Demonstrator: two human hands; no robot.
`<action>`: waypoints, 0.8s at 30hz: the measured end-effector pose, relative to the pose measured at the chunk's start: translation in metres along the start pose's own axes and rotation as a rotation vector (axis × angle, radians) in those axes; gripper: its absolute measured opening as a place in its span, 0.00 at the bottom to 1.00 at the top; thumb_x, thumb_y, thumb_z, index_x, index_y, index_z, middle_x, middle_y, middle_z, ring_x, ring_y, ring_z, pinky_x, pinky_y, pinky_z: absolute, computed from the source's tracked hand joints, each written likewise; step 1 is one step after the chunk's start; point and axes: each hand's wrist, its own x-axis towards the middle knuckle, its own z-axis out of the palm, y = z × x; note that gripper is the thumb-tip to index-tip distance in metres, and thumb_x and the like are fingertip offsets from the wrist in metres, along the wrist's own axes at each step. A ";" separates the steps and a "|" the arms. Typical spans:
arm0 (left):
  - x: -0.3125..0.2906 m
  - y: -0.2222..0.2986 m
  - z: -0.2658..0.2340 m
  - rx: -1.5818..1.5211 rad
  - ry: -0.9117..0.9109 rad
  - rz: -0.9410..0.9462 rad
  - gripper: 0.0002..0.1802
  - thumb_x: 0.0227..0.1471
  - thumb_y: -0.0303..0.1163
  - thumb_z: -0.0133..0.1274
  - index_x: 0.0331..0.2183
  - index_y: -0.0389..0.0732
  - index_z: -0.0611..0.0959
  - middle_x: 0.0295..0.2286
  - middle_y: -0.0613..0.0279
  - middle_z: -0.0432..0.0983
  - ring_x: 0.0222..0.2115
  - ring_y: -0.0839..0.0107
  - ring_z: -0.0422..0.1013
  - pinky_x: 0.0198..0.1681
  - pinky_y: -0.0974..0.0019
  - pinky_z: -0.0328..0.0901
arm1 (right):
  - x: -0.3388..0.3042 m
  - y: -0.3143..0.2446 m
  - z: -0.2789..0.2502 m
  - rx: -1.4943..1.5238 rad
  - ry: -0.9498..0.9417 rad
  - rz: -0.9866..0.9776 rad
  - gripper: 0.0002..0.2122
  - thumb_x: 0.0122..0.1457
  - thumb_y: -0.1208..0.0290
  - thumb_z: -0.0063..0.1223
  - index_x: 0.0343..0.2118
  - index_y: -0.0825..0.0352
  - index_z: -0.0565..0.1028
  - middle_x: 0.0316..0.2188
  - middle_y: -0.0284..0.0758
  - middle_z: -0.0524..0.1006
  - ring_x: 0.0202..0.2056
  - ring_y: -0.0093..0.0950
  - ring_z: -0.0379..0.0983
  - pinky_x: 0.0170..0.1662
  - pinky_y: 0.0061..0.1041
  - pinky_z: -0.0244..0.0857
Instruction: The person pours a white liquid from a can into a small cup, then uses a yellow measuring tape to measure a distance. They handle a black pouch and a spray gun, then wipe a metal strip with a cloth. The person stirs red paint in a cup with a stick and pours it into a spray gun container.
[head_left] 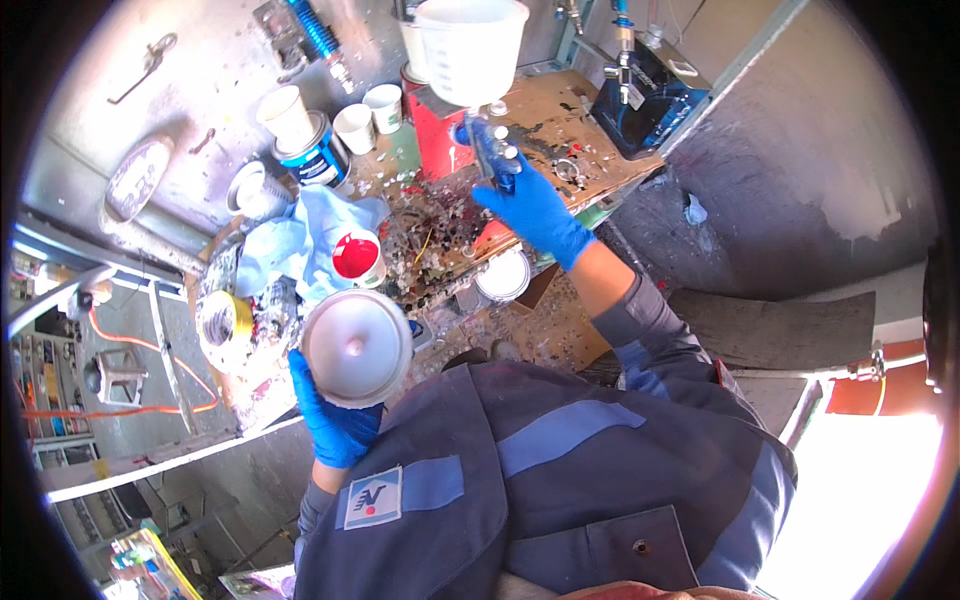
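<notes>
My left hand (pixel 338 420), in a blue glove, is closed around the side of a round white cup (pixel 345 335). The cup is seen from above, with a small pinkish spot at its centre. My right hand (pixel 540 212), also gloved in blue, reaches over the bench and grips a spray gun (pixel 492 148) with a blue and silver body and several silver knobs. Just beyond the gun, a large translucent white bucket (pixel 470 50) stands above a red can (pixel 438 140). Past my left hand, a paper cup of red paint (pixel 357 257) sits beside a crumpled light-blue cloth (pixel 300 240).
The paint-spattered bench (pixel 560 110) carries a blue-labelled paint tin (pixel 315 152), several white cups (pixel 355 128) and a roll of yellow tape (pixel 225 318). A dark blue box (pixel 650 100) stands at the far right. Below the bench edge is a round white lid (pixel 503 276).
</notes>
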 end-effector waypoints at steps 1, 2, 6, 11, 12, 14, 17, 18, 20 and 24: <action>0.008 -0.002 0.007 -0.023 0.005 -0.046 0.41 0.58 0.65 0.36 0.62 0.46 0.62 0.59 0.53 0.59 0.58 0.56 0.60 0.62 0.46 0.55 | -0.013 -0.011 -0.007 -0.105 0.207 -0.140 0.37 0.54 0.58 0.62 0.60 0.76 0.58 0.52 0.52 0.70 0.50 0.44 0.70 0.51 0.37 0.65; 0.016 -0.004 0.016 -0.007 -0.035 -0.078 0.40 0.59 0.64 0.35 0.62 0.46 0.62 0.59 0.53 0.60 0.58 0.56 0.60 0.62 0.46 0.55 | -0.031 -0.023 -0.015 -0.203 0.414 -0.307 0.40 0.52 0.58 0.64 0.61 0.76 0.57 0.55 0.53 0.67 0.52 0.48 0.68 0.53 0.38 0.64; 0.043 -0.029 0.059 0.231 -0.126 -0.161 0.35 0.63 0.58 0.34 0.61 0.45 0.63 0.58 0.55 0.62 0.58 0.59 0.61 0.61 0.52 0.57 | -0.101 -0.064 -0.033 0.231 0.002 -0.648 0.51 0.43 0.47 0.70 0.63 0.73 0.55 0.62 0.57 0.55 0.64 0.52 0.52 0.64 0.45 0.49; 0.055 -0.059 0.109 0.534 -0.400 -0.273 0.36 0.64 0.51 0.41 0.62 0.37 0.57 0.58 0.54 0.60 0.58 0.64 0.61 0.62 0.60 0.56 | -0.108 -0.068 -0.036 0.030 -0.095 -0.502 0.58 0.37 0.44 0.72 0.65 0.73 0.49 0.62 0.57 0.54 0.62 0.53 0.53 0.64 0.45 0.49; 0.055 -0.062 0.115 0.581 -0.458 -0.294 0.36 0.64 0.50 0.42 0.63 0.37 0.57 0.58 0.54 0.60 0.58 0.64 0.60 0.62 0.60 0.55 | -0.108 -0.061 -0.043 0.120 -0.092 -0.352 0.60 0.34 0.44 0.73 0.65 0.73 0.48 0.61 0.58 0.54 0.62 0.54 0.53 0.64 0.46 0.48; 0.055 -0.063 0.125 0.539 -0.463 -0.352 0.35 0.63 0.45 0.46 0.62 0.35 0.57 0.58 0.54 0.61 0.58 0.66 0.60 0.61 0.61 0.56 | -0.111 -0.049 -0.056 0.017 0.046 -0.409 0.65 0.30 0.46 0.76 0.66 0.73 0.45 0.62 0.56 0.53 0.63 0.53 0.50 0.65 0.44 0.47; 0.051 -0.066 0.136 0.689 -0.491 -0.381 0.36 0.61 0.39 0.51 0.63 0.35 0.57 0.57 0.56 0.62 0.58 0.65 0.59 0.60 0.62 0.57 | -0.112 -0.032 -0.070 0.079 -0.153 -0.435 0.71 0.23 0.49 0.80 0.65 0.73 0.37 0.61 0.49 0.54 0.63 0.44 0.51 0.66 0.43 0.45; 0.050 -0.066 0.139 0.771 -0.590 -0.296 0.37 0.60 0.38 0.51 0.63 0.36 0.55 0.58 0.56 0.61 0.58 0.64 0.59 0.60 0.61 0.57 | -0.109 -0.026 -0.074 0.127 -0.134 -0.432 0.70 0.25 0.50 0.80 0.65 0.72 0.37 0.61 0.48 0.54 0.63 0.42 0.51 0.66 0.43 0.45; 0.049 -0.067 0.141 0.980 -0.738 -0.129 0.40 0.59 0.36 0.53 0.65 0.39 0.52 0.59 0.56 0.60 0.58 0.64 0.59 0.60 0.60 0.57 | -0.102 -0.013 -0.081 0.183 -0.122 -0.376 0.69 0.27 0.52 0.80 0.66 0.71 0.38 0.62 0.46 0.54 0.63 0.40 0.52 0.66 0.42 0.45; 0.038 -0.056 0.131 0.945 -0.766 0.051 0.46 0.54 0.37 0.57 0.65 0.38 0.50 0.63 0.52 0.52 0.60 0.58 0.57 0.61 0.56 0.53 | -0.005 0.058 -0.111 0.200 0.577 -0.422 0.46 0.45 0.67 0.70 0.64 0.69 0.51 0.60 0.40 0.59 0.61 0.34 0.56 0.64 0.34 0.49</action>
